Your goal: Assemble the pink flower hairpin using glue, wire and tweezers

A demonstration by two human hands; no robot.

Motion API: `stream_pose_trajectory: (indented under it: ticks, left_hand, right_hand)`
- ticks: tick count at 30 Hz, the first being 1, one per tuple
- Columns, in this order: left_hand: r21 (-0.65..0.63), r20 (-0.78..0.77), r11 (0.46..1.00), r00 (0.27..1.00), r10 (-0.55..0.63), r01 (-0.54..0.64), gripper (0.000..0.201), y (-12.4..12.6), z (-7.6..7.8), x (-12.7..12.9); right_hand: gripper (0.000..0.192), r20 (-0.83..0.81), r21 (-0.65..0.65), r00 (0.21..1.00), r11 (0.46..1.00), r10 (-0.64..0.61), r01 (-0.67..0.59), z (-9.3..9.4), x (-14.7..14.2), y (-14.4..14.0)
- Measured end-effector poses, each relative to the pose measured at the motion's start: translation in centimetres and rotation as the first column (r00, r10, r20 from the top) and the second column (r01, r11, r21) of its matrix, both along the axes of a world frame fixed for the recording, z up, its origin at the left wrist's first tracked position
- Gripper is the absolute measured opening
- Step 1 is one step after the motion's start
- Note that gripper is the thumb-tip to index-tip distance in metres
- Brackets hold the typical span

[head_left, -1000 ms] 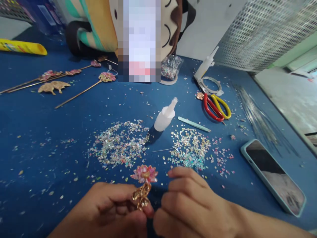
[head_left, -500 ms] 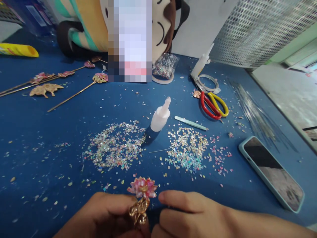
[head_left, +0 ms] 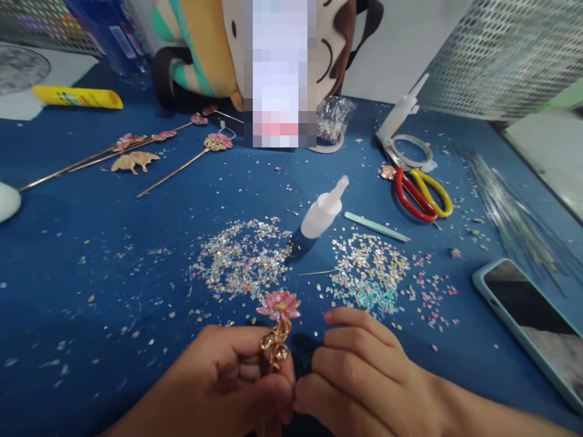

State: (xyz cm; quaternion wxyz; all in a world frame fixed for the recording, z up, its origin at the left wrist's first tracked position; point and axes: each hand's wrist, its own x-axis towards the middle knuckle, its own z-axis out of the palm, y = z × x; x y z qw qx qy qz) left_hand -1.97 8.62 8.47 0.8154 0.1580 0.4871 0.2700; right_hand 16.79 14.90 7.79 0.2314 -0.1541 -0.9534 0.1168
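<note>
A gold flower ornament with pink petals (head_left: 281, 305) stands upright, pinched in my left hand (head_left: 232, 370) between thumb and fingers. Its gold metalwork shows above the thumb, and its lower end is hidden. My right hand (head_left: 368, 370) lies close beside it with its fingers curled. The right thumb is out of sight, so what that hand holds, if anything, cannot be made out. Beyond the hands lie a pile of pale shiny chips (head_left: 246, 258) and a second pile of cream and turquoise chips (head_left: 368, 273). A white dropper bottle (head_left: 319, 215) stands between and behind them.
Tweezers (head_left: 377, 227), red-and-yellow-handled scissors (head_left: 416, 200) and a tape roll (head_left: 412, 152) lie to the right. Thin wires (head_left: 510, 212) and a phone (head_left: 532, 328) sit near the right edge. At the left are gold hairpins (head_left: 173, 170), a butterfly-shaped gold piece (head_left: 134, 161) and a yellow tube (head_left: 79, 97).
The view has shifted, so the table things sit further right. Both hands and the ornament appear higher in the picture. The ornament stays in my left hand, whose thumb now shows.
</note>
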Motion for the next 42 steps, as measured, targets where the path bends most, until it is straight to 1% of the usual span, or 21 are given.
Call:
stream_pose_trajectory:
  ticks: [3, 4, 7, 9, 13, 15, 19, 22, 24, 26, 30, 32, 34, 38, 42]
  left_hand:
    - [0.067, 0.046, 0.998, 0.999, -0.006, 0.003, 0.05, -0.3, -1.0, -0.1]
    - [0.092, 0.071, 0.996, 0.997, -0.003, -0.004, 0.052, -0.4, -1.3, -0.1]
    - [0.133, 0.097, 0.99, 0.995, 0.026, -0.039, 0.05, -0.7, -2.1, -0.2]
    - [0.137, 0.09, 0.989, 0.995, 0.043, -0.056, 0.045, -0.8, -2.2, -0.1]
    - [0.127, 0.094, 0.987, 0.992, 0.087, -0.099, 0.039, -0.8, -2.1, 0.1]
    - [0.108, 0.087, 0.987, 0.99, 0.107, -0.116, 0.039, -0.9, -2.0, 0.1]
    - [0.092, 0.095, 0.987, 0.988, 0.125, -0.134, 0.034, -1.1, -1.9, 0.2]
    - [0.085, 0.127, 0.984, 0.982, 0.143, -0.154, 0.028, -0.9, -1.9, 0.1]
    - [0.081, 0.125, 0.984, 0.981, 0.147, -0.158, 0.025, -0.8, -1.9, 0.1]
    - [0.088, 0.118, 0.983, 0.982, 0.15, -0.161, 0.021, -0.8, -2.0, 0.0]
    - [0.117, 0.12, 0.983, 0.984, 0.129, -0.143, 0.015, -1.3, -2.3, -0.4]
    - [0.139, 0.085, 0.984, 0.991, 0.103, -0.114, 0.015, -1.5, -2.2, -0.5]
    - [0.17, -0.004, 0.984, 0.998, 0.058, -0.057, 0.02, -1.5, -2.0, -0.7]
    - [0.221, -0.216, 0.972, 0.976, -0.036, 0.084, 0.039, -0.2, -1.3, -0.8]
    - [0.293, -0.303, 0.944, 0.951, -0.057, 0.149, 0.043, 1.0, -0.8, -0.7]
  right_hand:
    - [0.016, -0.067, -0.044, 0.997, 0.998, -0.035, 0.032, -0.2, 0.2, -1.1]
    - [0.015, -0.107, -0.073, 0.991, 0.995, -0.078, 0.07, -0.3, 0.3, -1.6]
    - [0.024, -0.216, -0.172, 0.948, 0.965, -0.234, 0.199, -0.5, 0.4, -2.9]
    - [0.028, -0.231, -0.2, 0.933, 0.952, -0.276, 0.232, -0.5, 0.4, -3.5]
    - [0.031, -0.207, -0.176, 0.936, 0.952, -0.285, 0.251, -0.2, 0.2, -3.8]
    - [0.029, -0.194, -0.168, 0.936, 0.95, -0.293, 0.263, -0.2, 0.1, -3.6]
    - [0.02, -0.18, -0.11, 0.961, 0.975, -0.212, 0.195, -0.4, 0.4, -2.6]
    - [0.022, -0.183, -0.113, 0.969, 0.983, -0.164, 0.145, -0.4, 0.5, -1.9]
    - [0.021, -0.189, -0.144, 0.972, 0.983, -0.142, 0.115, -0.3, 0.5, -1.5]
    - [0.017, -0.186, -0.22, 0.973, 0.971, -0.139, 0.097, 0.1, 0.6, -1.1]
    - [0.011, -0.177, -0.414, 0.968, 0.906, -0.176, 0.089, 0.5, 0.7, -0.3]
    - [0.012, -0.179, -0.476, 0.959, 0.872, -0.22, 0.112, 0.5, 0.5, 0.0]
    - [0.012, -0.181, -0.508, 0.947, 0.85, -0.265, 0.14, 0.4, 0.3, 0.1]
    - [0.012, -0.196, -0.53, 0.935, 0.834, -0.296, 0.153, 0.2, 0.1, 0.0]
    - [0.011, -0.203, -0.543, 0.931, 0.826, -0.302, 0.15, 0.3, 0.3, -0.2]
